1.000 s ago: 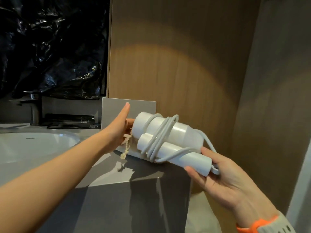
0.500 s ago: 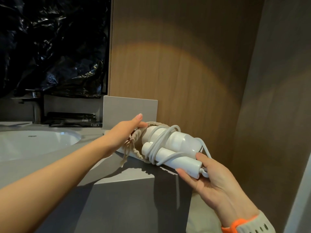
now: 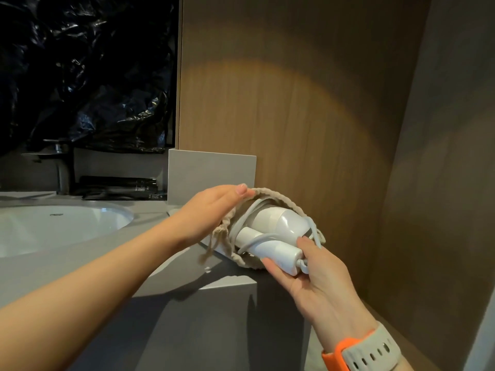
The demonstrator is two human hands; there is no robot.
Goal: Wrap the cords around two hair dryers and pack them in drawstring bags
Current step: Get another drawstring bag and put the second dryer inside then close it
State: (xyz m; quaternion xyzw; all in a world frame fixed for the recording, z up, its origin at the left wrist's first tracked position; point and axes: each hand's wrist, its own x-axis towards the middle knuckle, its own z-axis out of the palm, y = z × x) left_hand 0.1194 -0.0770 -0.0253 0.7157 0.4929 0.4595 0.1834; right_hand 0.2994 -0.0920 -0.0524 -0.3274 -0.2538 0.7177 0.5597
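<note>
A white folded hair dryer [image 3: 278, 231] with its white cord wound around it sits partly inside the mouth of a beige drawstring bag [image 3: 270, 195]. My left hand [image 3: 211, 212] grips the bag's upper rim and holds the mouth wide. My right hand [image 3: 302, 271] holds the dryer by its handle end, at the right corner of the grey counter [image 3: 80, 263]. The bag's drawstring [image 3: 211, 243] dangles below my left hand. The front of the dryer is hidden inside the bag. Only one dryer is in view.
A white sink basin [image 3: 61, 223] is set in the counter at left, with a dark faucet [image 3: 63, 167] behind it and black packets [image 3: 117, 187] along the back. A grey panel [image 3: 211, 175] stands behind the bag. Wooden walls close in at the back and right.
The dryer has gone further into the bag. My left hand has lifted the bag's rim over the dryer's front, and my right hand has pushed the dryer leftward and down toward the counter.
</note>
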